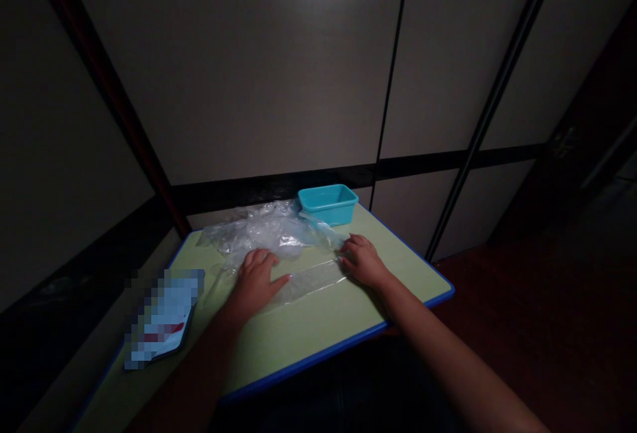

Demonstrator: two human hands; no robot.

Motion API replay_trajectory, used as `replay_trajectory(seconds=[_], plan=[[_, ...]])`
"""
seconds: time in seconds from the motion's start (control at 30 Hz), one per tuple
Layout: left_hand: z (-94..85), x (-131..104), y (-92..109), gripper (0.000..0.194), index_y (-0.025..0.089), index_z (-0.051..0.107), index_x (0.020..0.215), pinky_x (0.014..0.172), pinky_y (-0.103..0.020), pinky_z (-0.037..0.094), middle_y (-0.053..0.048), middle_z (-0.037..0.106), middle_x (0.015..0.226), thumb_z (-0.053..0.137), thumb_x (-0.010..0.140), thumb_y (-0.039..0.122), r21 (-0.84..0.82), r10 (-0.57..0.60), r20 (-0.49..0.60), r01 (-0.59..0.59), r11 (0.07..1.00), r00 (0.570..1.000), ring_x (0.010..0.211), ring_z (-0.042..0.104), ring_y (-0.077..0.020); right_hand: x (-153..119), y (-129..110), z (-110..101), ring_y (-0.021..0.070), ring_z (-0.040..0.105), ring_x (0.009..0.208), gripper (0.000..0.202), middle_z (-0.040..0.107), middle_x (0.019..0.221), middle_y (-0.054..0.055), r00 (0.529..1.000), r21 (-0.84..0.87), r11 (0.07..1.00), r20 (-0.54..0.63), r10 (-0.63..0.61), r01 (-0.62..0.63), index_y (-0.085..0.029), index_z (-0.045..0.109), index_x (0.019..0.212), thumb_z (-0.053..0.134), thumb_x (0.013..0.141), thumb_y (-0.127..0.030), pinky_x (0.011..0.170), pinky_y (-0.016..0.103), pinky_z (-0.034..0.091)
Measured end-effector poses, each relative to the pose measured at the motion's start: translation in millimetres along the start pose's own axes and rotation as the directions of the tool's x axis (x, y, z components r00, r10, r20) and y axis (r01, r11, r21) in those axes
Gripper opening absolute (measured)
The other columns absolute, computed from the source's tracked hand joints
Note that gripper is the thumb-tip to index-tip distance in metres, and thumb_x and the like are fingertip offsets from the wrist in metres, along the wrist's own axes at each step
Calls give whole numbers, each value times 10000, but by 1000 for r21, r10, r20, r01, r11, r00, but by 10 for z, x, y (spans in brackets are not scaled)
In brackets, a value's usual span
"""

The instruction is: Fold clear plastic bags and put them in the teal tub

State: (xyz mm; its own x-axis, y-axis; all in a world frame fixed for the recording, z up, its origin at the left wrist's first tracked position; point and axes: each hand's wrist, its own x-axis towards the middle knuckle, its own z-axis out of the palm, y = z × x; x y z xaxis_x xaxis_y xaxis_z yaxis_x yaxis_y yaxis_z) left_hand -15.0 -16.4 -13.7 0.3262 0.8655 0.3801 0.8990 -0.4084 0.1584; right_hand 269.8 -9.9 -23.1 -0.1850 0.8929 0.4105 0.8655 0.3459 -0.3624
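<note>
A flat, clear plastic bag (318, 276) lies across the middle of the table between my two hands. My left hand (255, 284) rests on its left part, palm down, with the thumb stretched away from the fingers. At the right end of the bag, my right hand (365, 262) lies with its fingers slightly bent and apart, touching the plastic. Just beyond my hands sits a crumpled heap of clear plastic bags (269, 227). A strip of that plastic reaches from the heap toward my right fingertips.
A turquoise plastic basket (328, 211) stands at the table's far corner, against the panelled wall (279, 88). A phone (166, 317) with a blurred screen lies at the left edge. The pale green table (318, 327) has a raised-looking blue rim.
</note>
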Motion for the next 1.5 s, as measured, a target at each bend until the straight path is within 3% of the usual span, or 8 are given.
replay_trajectory(seconds=[0.13,0.47,0.73,1.13,1.33,1.5], plan=[[4,8,-48,259,198,546,799,894,-405,393,-73,560,974,672,712,406,-34,-22,-59,20,999,998,1042,450,-281,15,36,21,279,401,1229,196,579,1131,103,1000,-22,1000,-7,10,-10,-203,643,934,671,741,-211,992,472,305],[30,-33,8,424,220,514,787,970,-461,275,-70,515,1134,729,591,529,-21,41,69,-40,999,997,1182,359,-324,8,8,24,282,385,1199,388,527,1180,111,999,-59,998,34,25,-23,-215,601,1031,752,696,-338,952,464,314],[33,-27,3,395,215,518,792,947,-415,305,-88,495,1156,719,608,501,-27,40,110,-37,999,993,1173,365,-311,2,-6,12,267,391,1177,271,539,1138,92,996,-64,997,81,36,-31,-214,627,953,733,723,-311,954,426,305],[-24,-11,47,404,200,517,816,917,-403,328,-96,510,1102,700,633,509,-12,18,181,-16,1000,983,1123,404,-312,16,-6,8,249,412,1108,258,545,1090,82,994,-45,998,93,50,-46,-212,633,929,742,711,-296,924,390,317],[-34,-13,56,356,215,473,764,851,-383,370,-61,523,980,676,670,493,-47,44,93,-40,998,995,1034,445,-287,17,32,37,243,424,1077,171,550,1056,85,999,-36,999,50,9,-8,-212,619,957,620,819,-312,900,384,340],[-33,46,-8,194,228,423,744,859,-390,377,-62,541,912,524,810,381,-102,40,-170,-57,993,985,995,462,-265,25,52,47,228,447,1019,173,559,1016,89,999,-2,1000,-39,-2,2,-206,596,982,467,908,-294,876,365,363]])
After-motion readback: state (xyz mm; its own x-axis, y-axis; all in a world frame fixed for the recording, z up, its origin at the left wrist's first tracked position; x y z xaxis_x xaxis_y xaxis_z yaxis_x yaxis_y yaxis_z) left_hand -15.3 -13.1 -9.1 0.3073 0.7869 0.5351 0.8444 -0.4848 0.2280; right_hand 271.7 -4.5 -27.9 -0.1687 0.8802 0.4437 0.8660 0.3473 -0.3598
